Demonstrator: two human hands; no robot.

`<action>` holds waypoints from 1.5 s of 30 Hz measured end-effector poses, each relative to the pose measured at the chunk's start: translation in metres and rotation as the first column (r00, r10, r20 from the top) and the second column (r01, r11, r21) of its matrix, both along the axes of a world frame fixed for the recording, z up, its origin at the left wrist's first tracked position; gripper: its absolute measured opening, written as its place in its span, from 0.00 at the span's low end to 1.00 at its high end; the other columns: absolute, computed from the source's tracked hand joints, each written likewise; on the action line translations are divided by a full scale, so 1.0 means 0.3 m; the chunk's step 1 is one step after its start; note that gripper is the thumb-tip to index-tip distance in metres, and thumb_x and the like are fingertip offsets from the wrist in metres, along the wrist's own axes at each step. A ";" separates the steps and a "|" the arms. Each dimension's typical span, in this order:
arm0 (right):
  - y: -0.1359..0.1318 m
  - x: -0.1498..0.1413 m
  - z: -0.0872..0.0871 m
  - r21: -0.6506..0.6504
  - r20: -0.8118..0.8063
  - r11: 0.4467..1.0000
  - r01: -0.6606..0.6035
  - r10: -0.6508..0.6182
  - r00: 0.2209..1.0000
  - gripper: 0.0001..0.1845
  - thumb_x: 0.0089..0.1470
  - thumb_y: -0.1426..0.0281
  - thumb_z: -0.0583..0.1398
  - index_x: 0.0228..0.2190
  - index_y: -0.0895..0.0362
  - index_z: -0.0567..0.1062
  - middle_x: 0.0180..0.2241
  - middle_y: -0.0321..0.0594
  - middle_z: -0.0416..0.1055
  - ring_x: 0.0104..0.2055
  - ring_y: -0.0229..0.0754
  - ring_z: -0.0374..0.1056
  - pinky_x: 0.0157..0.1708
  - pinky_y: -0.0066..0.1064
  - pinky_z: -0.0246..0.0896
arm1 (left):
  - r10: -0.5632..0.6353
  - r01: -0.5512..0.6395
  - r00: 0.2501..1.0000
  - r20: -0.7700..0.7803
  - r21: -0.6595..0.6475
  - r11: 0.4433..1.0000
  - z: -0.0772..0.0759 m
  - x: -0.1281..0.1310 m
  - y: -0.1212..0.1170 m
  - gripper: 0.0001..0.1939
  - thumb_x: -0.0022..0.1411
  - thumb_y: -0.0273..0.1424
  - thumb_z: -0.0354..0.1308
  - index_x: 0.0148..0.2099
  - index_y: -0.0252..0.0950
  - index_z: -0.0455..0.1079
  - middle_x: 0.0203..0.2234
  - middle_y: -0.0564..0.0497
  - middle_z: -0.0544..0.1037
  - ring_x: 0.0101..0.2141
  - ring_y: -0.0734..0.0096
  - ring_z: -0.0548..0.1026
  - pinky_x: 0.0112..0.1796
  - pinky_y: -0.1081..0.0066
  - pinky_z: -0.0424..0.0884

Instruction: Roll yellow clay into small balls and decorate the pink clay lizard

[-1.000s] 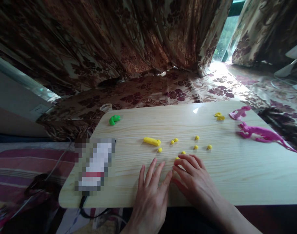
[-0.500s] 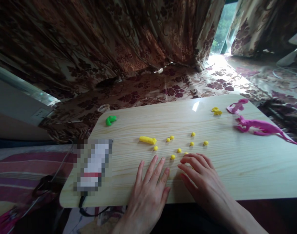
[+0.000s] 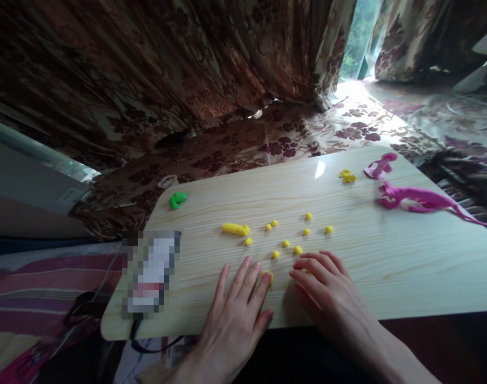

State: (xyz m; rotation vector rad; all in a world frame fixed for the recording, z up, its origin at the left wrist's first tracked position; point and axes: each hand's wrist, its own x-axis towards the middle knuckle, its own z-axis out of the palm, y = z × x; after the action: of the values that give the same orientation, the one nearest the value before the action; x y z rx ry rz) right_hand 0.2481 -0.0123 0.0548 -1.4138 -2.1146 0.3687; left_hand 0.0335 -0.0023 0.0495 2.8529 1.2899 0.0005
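Observation:
My left hand [image 3: 238, 314] lies palm down near the table's front edge, fingers spread. Its index fingertip presses on a piece of yellow modelling clay [image 3: 270, 277], whose rim shows around the finger. To its right, my right hand [image 3: 332, 290] hovers low or rests with loosely bent fingers and holds nothing that I can see. A speck of yellow shows between its fingers, mostly covered. Beyond both hands lie several small yellow clay balls [image 3: 298, 250]. A yellow clay roll [image 3: 235, 229] with a nubby right end sits behind the left hand.
On the wooden table [image 3: 211, 202] are green clay [image 3: 177, 200] at the far left and a yellow clay lump [image 3: 347, 176] at the back right. Pink clay [image 3: 381, 166] and stretched magenta clay [image 3: 423, 197] lie at the right. A blurred-out device [image 3: 155, 272] lies at the left.
The view has shifted slightly, moving the table things leftward. My left index finger now presses on a yellow clay piece that was mostly hidden before. The right hand has barely moved.

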 end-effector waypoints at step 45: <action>0.059 -0.118 0.094 -0.289 -0.422 0.955 -0.062 -0.069 0.904 0.06 0.57 0.70 0.55 0.31 0.55 0.72 0.27 0.35 0.69 0.30 0.36 0.65 0.32 0.27 0.59 | 0.710 0.009 0.337 0.618 -0.757 0.654 0.118 0.049 0.073 0.06 0.58 0.31 0.56 0.34 0.37 0.74 0.28 0.53 0.77 0.33 0.69 0.73 0.38 0.74 0.67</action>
State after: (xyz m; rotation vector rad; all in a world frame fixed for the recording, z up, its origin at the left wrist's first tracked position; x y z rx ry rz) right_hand 0.2127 0.0053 0.0831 -1.3430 -1.7425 0.9406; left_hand 0.0482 0.0196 0.0848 1.3767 1.2363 0.8078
